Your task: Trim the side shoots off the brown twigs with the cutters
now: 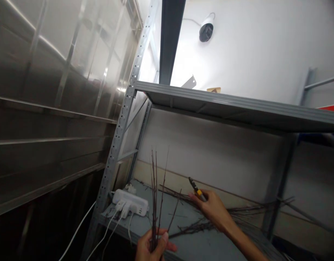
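Observation:
My left hand (pixel 154 245), low in the middle of the head view, is closed around a small bunch of thin, dark, bare twigs (pixel 154 203). Most of these stand upright; one leans to the right. Farther right, my right hand (pixel 210 207) grips what look like pruning shears (pixel 197 189), with a dark head and a yellow-and-grey handle. The head points up and left, away from the held twigs. Behind and under the right hand lie more loose twigs (pixel 191 229) on the grey shelf (pixel 205 248). Part of the shears is hidden by my fingers.
A white power strip (pixel 130 202) with several plugs and cables stands at the shelf's left end. An upper shelf (pixel 232 101) spans above, carried by a perforated metal post (pixel 120 123). Metal panels (pixel 52 79) line the left. A camera (pixel 206 29) hangs on the wall.

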Available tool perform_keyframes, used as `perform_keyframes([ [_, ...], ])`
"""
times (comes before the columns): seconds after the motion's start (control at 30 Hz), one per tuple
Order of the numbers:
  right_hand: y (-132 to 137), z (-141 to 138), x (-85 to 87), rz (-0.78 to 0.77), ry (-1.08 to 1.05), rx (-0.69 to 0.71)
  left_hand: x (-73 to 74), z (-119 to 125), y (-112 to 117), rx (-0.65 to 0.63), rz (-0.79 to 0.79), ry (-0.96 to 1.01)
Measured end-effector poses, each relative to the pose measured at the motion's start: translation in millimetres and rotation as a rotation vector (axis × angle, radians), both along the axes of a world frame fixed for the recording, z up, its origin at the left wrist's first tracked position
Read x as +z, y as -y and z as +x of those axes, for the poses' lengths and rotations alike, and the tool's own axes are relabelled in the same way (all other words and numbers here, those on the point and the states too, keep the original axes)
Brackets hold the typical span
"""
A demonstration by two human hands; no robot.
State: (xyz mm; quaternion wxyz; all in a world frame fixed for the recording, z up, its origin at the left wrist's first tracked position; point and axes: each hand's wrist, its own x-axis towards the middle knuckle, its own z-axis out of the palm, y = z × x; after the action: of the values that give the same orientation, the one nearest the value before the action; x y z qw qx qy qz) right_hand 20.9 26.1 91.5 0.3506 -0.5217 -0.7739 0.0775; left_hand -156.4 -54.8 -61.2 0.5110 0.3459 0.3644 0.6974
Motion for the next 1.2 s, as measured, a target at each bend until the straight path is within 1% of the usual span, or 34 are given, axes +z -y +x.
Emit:
perform_keyframes([
  [0.07, 6.7, -5.6, -12.0, -0.136, -0.164, 0.041, -4.3, -1.4, -4.5, -0.02, -0.009, -0.01],
  [0.13, 17.3, -14.4, -23.1, -0.217, -0.295, 0.099, -6.1, -0.2, -5.7, -0.066, -0.008, -0.021],
  [0.17, 22.3, -19.7, -28.1, -0.211, -0.319, 0.127, -5.7, 1.1, -5.2, -0.096, -0.006, -0.026],
  [0.23, 29.4, -30.5, -37.2, -0.135, -0.297, 0.178, -2.2, 4.0, -2.9, -0.141, 0.004, -0.038],
  [0.3, 30.5, -39.4, -45.6, -0.093, -0.293, 0.231, 3.8, 6.3, -0.4, -0.162, 0.022, -0.059],
  [0.4, 21.3, -46.1, -56.9, -0.075, -0.283, 0.288, 13.4, 5.8, 0.1, -0.222, 0.068, -0.086],
  [0.47, 10.2, -46.8, -61.6, -0.059, -0.26, 0.298, 18.7, 2.5, -1.7, -0.313, 0.061, -0.074],
  [0.57, -9.0, -45.0, -62.1, -0.057, -0.271, 0.311, 24.4, -3.8, -6.1, -0.48, 0.031, 0.014],
  [0.63, -20.0, -42.6, -60.0, -0.055, -0.28, 0.32, 27.3, -6.3, -10.3, -0.541, 0.023, 0.081],
  [0.7, -26.2, -38.7, -59.3, 0.0, -0.296, 0.314, 29.5, -6.3, -16.1, -0.536, 0.021, 0.115],
  [0.77, -25.4, -32.7, -63.0, 0.124, -0.341, 0.282, 30.7, -4.4, -23.8, -0.487, 0.03, 0.127],
  [0.83, -16.5, -25.5, -73.8, 0.24, -0.406, 0.218, 31.5, -1.8, -32.7, -0.418, 0.049, 0.141],
  [0.87, -9.3, -21.9, -82.2, 0.265, -0.445, 0.18, 32.0, -0.7, -37.2, -0.384, 0.06, 0.15],
  [0.9, -0.7, -18.7, -92.5, 0.253, -0.483, 0.142, 32.8, 0.1, -41.8, -0.357, 0.069, 0.156],
  [0.93, 8.8, -16.2, -104.5, 0.211, -0.532, 0.117, 34.1, 0.7, -46.4, -0.342, 0.077, 0.155],
  [0.97, 18.7, -14.4, -117.5, 0.137, -0.592, 0.1, 35.7, 1.1, -51.0, -0.335, 0.084, 0.15],
  [1.03, 37.4, -13.8, -144.2, -0.102, -0.704, 0.104, 39.8, 2.0, -60.4, -0.335, 0.101, 0.138],
  [1.1, 51.7, -17.0, -167.1, -0.352, -0.793, 0.137, 43.3, 4.4, -70.5, -0.331, 0.125, 0.131],
  [1.13, 56.7, -19.7, -175.8, -0.433, -0.816, 0.136, 43.9, 6.2, -75.4, -0.32, 0.133, 0.123],
  [1.17, 60.0, -22.9, -182.2, -0.48, -0.826, 0.13, 43.3, 8.3, -79.9, -0.3, 0.132, 0.103],
  [1.2, 61.9, -26.4, -186.5, -0.493, -0.827, 0.116, 41.5, 10.5, -83.4, -0.27, 0.127, 0.065],
])
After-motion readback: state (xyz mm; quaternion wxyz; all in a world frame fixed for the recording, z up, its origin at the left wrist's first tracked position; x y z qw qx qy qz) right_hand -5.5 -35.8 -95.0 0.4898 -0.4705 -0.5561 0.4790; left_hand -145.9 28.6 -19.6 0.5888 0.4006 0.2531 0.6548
